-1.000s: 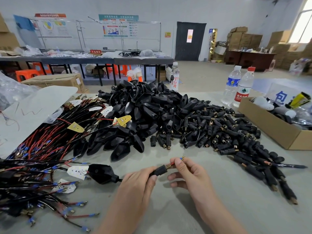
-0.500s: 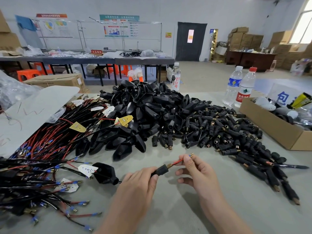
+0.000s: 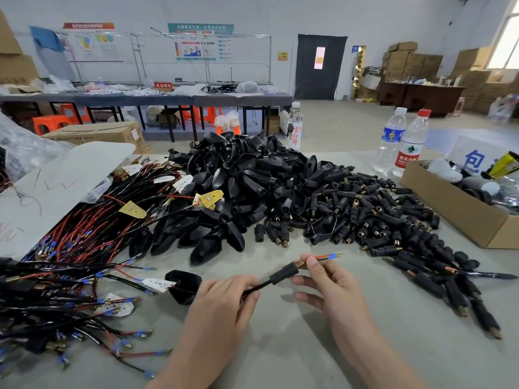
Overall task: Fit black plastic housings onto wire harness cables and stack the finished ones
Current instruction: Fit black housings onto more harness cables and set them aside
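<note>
Black housings (image 3: 238,178), red and black wires (image 3: 70,240) with blue sleeves (image 3: 332,255), yellow tags (image 3: 132,209), white tag (image 3: 157,284) seemingly dotted, brown box (image 3: 460,211)

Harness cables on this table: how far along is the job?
Done: some fitted cables seem stacked far left. In hand: left hand grips a cable, right hand pinches its red wire past a black sleeve. Left: a large heap of empty housings and many bare harnesses.

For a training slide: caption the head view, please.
Left hand grips thin black cable; right hand pinches red wires emerging from small black cylindrical plastic housing.
</note>
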`<state>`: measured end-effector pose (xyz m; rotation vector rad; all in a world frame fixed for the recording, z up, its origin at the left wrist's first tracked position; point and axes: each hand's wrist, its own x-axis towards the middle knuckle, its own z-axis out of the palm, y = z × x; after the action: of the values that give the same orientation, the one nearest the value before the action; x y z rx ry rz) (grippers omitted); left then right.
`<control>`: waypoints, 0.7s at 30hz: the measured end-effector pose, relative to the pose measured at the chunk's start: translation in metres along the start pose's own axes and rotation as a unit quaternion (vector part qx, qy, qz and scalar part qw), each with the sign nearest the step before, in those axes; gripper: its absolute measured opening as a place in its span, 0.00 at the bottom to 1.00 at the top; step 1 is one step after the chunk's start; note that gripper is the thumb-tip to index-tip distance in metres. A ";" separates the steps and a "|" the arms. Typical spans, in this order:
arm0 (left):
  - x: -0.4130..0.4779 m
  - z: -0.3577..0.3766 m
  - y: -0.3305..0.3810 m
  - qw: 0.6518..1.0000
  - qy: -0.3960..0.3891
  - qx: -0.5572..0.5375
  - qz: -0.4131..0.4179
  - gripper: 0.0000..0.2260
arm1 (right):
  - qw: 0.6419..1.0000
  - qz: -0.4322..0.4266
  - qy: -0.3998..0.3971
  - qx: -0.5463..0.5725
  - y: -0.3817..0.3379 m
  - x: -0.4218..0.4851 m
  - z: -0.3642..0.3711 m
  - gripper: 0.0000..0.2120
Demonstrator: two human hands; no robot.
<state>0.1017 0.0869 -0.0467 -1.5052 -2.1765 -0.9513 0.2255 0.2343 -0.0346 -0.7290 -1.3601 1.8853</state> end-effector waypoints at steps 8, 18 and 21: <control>0.002 0.000 -0.004 1.000 0.016 0.016 -0.003 0.04 | 1.000 0.014 0.006 0.008 -0.001 -0.001 0.000 0.09; 0.002 -0.002 -0.009 1.000 0.013 0.027 -0.001 0.09 | 1.000 0.005 -0.009 -0.026 0.001 0.000 0.002 0.10; 0.003 -0.005 -0.012 0.998 0.008 0.054 0.017 0.08 | 1.000 -0.003 0.020 -0.014 -0.003 0.003 -0.003 0.09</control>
<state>0.0893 0.0830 -0.0451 -1.4747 -2.1468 -0.8184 0.2268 0.2391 -0.0329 -0.7732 -1.3650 1.8400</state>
